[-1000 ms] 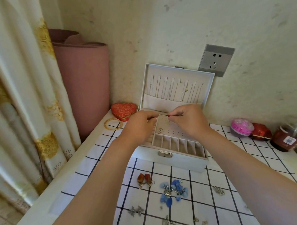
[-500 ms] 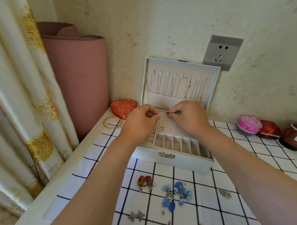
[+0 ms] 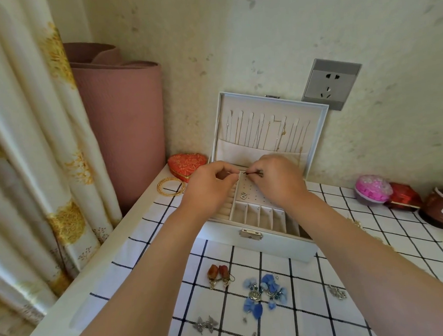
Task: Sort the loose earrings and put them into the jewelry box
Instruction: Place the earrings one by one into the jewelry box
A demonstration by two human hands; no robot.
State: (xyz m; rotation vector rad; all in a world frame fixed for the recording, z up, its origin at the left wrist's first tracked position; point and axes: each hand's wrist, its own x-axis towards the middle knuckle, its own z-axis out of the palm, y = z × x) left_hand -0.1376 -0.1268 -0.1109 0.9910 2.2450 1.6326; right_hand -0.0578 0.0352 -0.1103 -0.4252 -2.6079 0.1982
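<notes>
head view, hands: we have both over the back half of the jewelry box, frame centre.
task thing: earring, a thin dark pin w/ a small head, held in the air betw. the two hands, just above the perforated panel.
right hand: thumb + forefinger curled, pinching the earring's head end.
left hand: fingers curled, thumb + forefinger closed at the pin's tip and seemingly pinching it. Whether a back piece sits there too is too small to tell.
long axis: approx. level across the frame, tip toward frame left, head toward frame right.
key relation: the panel's holes lie straight below the pin, toward frame bottom from our fingertips. The pin lies flat to the panel, so we judge the tip must turn down before it can enter a hole.
nearer hand: both are at it; we judge the right does the carrying.
already in box: silver pair at the panel's lower left, near the left fingertips.
not yet sorted: red-brown pair, blue pair and silver pieces on the checked cloth, lower centre, in front of the box, well apart from our hands.
</notes>
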